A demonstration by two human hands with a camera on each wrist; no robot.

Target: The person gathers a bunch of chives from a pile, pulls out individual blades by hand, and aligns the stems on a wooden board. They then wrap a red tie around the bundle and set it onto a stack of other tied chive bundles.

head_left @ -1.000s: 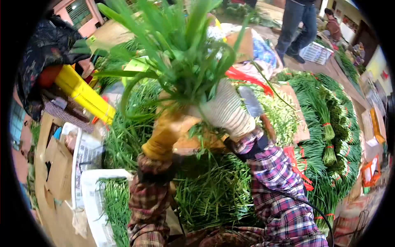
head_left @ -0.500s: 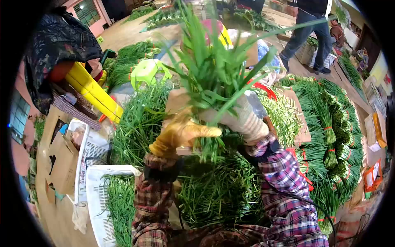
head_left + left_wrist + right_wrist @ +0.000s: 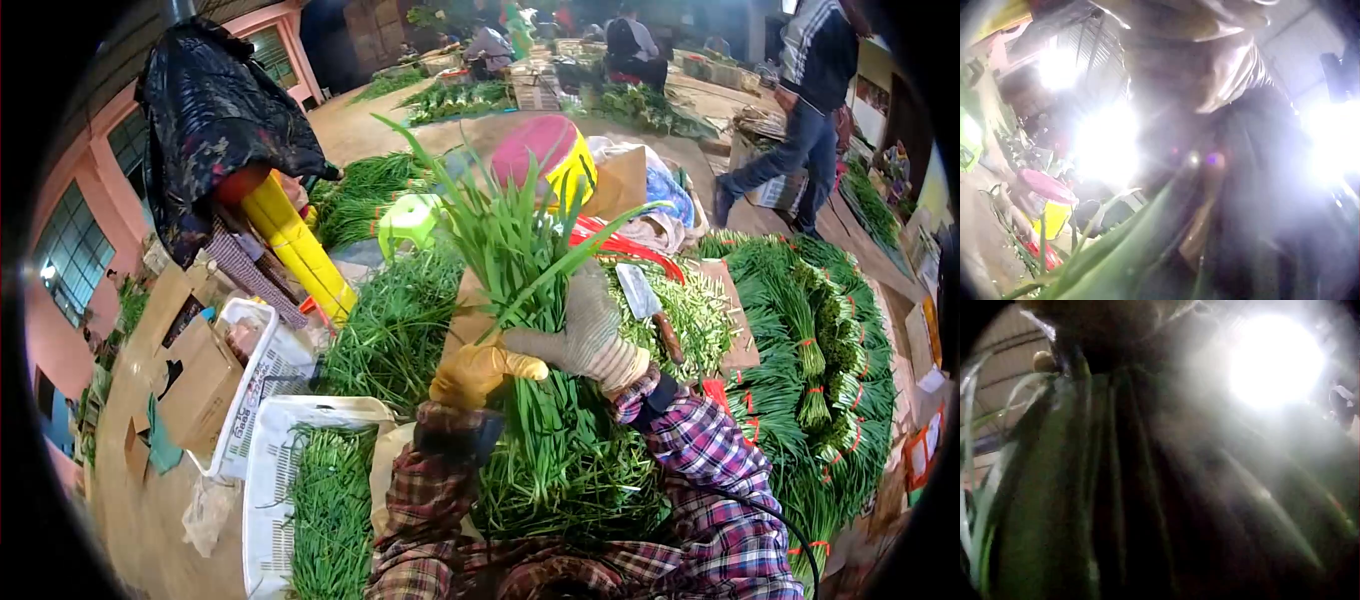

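Note:
Upright in front of me is a loose bunch of garlic chives (image 3: 525,235), its leaf tips fanned out at the top and its stalks hanging below my hands. My left hand (image 3: 475,374), in a yellow glove, grips the bunch low on its left side, thumb laid across the front. My right hand (image 3: 590,335), in a grey knit glove, holds it from the right, thumb also across the stalks. The fingers behind the bunch are hidden. In the left wrist view a glove (image 3: 1191,56) shows at the top above blurred leaves (image 3: 1116,244). Dark leaves (image 3: 1085,487) fill much of the right wrist view.
Below my hands lies a heap of loose greens (image 3: 570,480). To the right are a knife (image 3: 650,310), trimmed stalk ends (image 3: 700,310) and bundles tied with red bands (image 3: 800,330). White crates (image 3: 265,500) stand at left. A person (image 3: 815,110) walks at the back right.
The bunch has come down and steadied from a blurred, raised position. My left hand has moved from an open-looking pose back onto the stalks. The head view has tilted up.

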